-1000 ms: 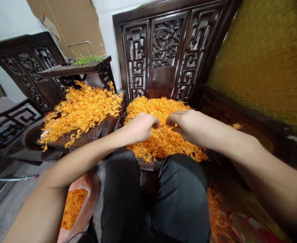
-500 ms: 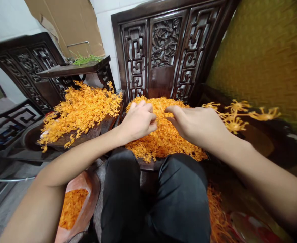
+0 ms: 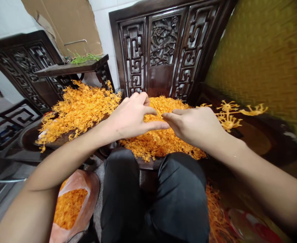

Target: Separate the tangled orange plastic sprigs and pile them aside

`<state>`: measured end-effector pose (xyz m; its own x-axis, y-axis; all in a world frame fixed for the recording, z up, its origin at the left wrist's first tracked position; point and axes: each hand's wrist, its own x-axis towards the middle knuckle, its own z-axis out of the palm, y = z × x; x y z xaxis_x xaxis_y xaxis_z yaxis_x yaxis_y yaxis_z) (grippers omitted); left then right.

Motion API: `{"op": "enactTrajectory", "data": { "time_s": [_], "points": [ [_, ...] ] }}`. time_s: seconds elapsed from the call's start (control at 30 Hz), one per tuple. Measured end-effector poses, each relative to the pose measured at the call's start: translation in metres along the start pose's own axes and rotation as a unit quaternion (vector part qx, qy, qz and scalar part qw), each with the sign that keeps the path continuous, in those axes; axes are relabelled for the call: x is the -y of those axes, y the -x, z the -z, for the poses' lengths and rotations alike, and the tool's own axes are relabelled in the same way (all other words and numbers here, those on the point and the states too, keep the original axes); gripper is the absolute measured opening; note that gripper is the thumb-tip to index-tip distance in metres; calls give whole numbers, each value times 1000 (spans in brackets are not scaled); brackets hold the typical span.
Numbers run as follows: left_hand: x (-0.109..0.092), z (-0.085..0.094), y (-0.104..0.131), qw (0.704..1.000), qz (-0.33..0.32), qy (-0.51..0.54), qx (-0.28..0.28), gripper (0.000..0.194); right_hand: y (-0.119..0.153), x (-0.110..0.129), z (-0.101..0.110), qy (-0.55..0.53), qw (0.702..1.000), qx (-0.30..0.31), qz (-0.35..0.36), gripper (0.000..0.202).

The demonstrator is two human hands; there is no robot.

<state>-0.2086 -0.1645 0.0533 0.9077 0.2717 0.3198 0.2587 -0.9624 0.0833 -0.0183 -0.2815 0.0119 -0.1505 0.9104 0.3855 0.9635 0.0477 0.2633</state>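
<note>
My right hand (image 3: 197, 125) is closed around an orange plastic flower stem (image 3: 228, 114), its fingertips pinched together. The branched, spiky heads of that stem stick out to the right beyond my wrist, and a thin end seems to show by the fingertips. My left hand (image 3: 133, 116) is just left of it, thumb stretched out and apart from the curved fingers, with no object visible in its grasp. Below both hands, a heap of small orange plastic pieces (image 3: 150, 145) covers the seat of a dark carved wooden chair (image 3: 160, 79).
A second pile of orange branched stems (image 3: 82, 106) lies on the left seat. Green stems (image 3: 85, 59) rest on a small dark table (image 3: 64, 70). A pink bag (image 3: 91, 192) of orange pieces stands low left. More orange strands (image 3: 215, 209) lie low right, beside a red-and-clear bag (image 3: 249, 224).
My left hand has opened from its curled grip, its thumb now stretched toward the right hand. My right hand, with the stem, has shifted slightly left.
</note>
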Motion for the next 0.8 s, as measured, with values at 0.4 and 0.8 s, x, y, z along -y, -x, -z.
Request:
{"op": "enactTrajectory", "data": {
  "time_s": [0.4, 0.8],
  "points": [
    [13, -18, -18, 883, 84, 456, 70, 22, -4, 10, 2, 11, 982, -184, -33, 38],
    [25, -2, -18, 842, 51, 472, 256, 64, 1, 0, 8, -28, 980, -193, 43, 39]
  ]
}}
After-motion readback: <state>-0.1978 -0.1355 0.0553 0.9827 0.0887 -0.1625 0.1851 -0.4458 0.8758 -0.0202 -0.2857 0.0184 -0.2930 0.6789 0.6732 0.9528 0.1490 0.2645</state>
